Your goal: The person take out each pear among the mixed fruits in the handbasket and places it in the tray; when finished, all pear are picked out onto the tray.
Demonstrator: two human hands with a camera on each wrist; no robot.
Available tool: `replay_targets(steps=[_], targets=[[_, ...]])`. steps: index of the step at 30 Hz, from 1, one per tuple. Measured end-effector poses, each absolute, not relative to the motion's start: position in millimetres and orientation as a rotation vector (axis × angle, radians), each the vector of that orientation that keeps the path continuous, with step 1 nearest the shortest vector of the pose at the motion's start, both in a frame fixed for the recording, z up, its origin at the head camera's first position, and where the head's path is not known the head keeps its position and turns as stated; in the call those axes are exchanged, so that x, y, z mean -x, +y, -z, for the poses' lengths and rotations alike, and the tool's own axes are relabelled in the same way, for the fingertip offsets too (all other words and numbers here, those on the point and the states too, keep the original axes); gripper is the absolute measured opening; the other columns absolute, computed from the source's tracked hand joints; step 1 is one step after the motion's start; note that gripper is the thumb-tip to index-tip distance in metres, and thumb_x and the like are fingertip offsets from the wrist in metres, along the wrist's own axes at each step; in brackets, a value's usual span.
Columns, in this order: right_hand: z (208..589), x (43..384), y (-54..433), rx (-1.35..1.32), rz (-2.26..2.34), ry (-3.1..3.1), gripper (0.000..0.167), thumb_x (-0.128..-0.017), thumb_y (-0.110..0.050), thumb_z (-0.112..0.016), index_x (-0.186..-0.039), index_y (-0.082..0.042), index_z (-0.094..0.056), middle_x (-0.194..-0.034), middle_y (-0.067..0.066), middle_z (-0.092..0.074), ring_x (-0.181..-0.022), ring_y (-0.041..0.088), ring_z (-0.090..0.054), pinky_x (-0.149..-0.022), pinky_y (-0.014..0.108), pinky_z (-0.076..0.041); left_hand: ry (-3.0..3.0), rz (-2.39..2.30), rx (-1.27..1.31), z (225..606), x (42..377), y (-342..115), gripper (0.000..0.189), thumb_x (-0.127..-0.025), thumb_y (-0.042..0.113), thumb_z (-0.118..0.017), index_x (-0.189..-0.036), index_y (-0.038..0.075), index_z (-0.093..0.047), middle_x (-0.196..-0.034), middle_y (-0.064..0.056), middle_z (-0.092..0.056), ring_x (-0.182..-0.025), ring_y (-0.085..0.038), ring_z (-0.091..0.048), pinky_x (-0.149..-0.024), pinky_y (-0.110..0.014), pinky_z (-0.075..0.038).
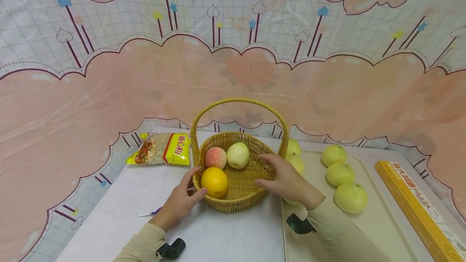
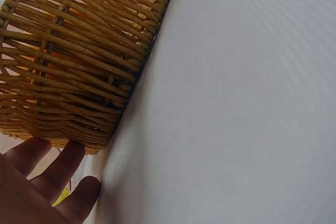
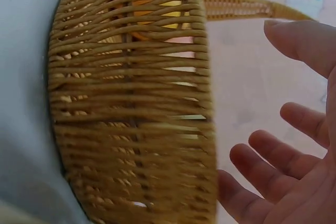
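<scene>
A woven wicker basket (image 1: 233,204) with a tall arched handle stands on the table. Inside lie an orange (image 1: 214,182), a peach (image 1: 215,158) and a pale green, pear-like fruit (image 1: 238,155). At the basket's front left, my left hand (image 1: 180,201) touches the outer side, its thumb at the rim beside the orange. In the left wrist view, the fingertips (image 2: 73,150) of that hand meet the woven wall. My right hand (image 1: 287,179) reaches over the right rim with spread, loosely bent fingers and holds nothing. Its thumb (image 3: 294,43) stands apart from the other fingers in the right wrist view.
Several pale green round fruits (image 1: 351,198) lie on a cream tray (image 1: 378,233) at the right, some partly behind my right hand. Farther right is a long yellow box (image 1: 415,209). A yellow food packet (image 1: 160,148) lies back left; a small purple-and-white object (image 1: 150,213) is beside my left hand.
</scene>
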State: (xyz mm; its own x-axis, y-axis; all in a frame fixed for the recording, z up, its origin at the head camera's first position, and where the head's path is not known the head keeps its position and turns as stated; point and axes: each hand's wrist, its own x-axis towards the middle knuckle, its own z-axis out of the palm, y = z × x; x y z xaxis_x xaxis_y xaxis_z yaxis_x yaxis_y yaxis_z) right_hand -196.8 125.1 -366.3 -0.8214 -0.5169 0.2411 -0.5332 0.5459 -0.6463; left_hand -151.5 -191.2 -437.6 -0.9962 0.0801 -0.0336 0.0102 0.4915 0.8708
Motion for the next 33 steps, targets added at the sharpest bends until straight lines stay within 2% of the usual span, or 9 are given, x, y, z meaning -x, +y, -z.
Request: replay_targets(steps=[12,25,33], targets=[[378.3,226.0,86.8,-0.819,-1.212,-2.832,0.066,-0.09,-0.026,-0.075,-0.145,-0.002,-0.048,-0.147,0.015,-0.049,-0.137,0.033,-0.043,-0.114,0.049,-0.034,2.658,-1.549,-0.092,438.4,152.0,-192.8,0.07,-0.097,0.039,-0.065,-0.155,0.024,-0.028,-0.15,-0.023,-0.042,-0.127,-0.04,-0.05,-0.106,-0.057,-0.042],[384.8,252.3,68.8,-0.655,-1.332,-2.868,0.068,-0.092,-0.028,-0.073,-0.149,-0.003,-0.044,-0.148,0.015,-0.047,-0.131,0.034,-0.048,-0.108,0.049,-0.041,2.654,-1.547,-0.087,439.5,152.5,-193.5,0.071,-0.097,0.041,-0.065,-0.155,0.024,-0.029,-0.15,-0.022,-0.043,-0.125,-0.039,-0.052,-0.104,-0.057,-0.043],[389.7,260.3,66.5,-0.612,-1.3,-2.912,0.068,-0.092,-0.026,-0.073,-0.148,-0.001,-0.044,-0.15,0.018,-0.044,-0.138,0.034,-0.041,-0.114,0.049,-0.034,2.649,-1.544,-0.079,439.6,153.3,-193.0,0.072,-0.096,0.042,-0.066,-0.155,0.025,-0.029,-0.149,-0.021,-0.044,-0.125,-0.039,-0.052,-0.104,-0.058,-0.043]])
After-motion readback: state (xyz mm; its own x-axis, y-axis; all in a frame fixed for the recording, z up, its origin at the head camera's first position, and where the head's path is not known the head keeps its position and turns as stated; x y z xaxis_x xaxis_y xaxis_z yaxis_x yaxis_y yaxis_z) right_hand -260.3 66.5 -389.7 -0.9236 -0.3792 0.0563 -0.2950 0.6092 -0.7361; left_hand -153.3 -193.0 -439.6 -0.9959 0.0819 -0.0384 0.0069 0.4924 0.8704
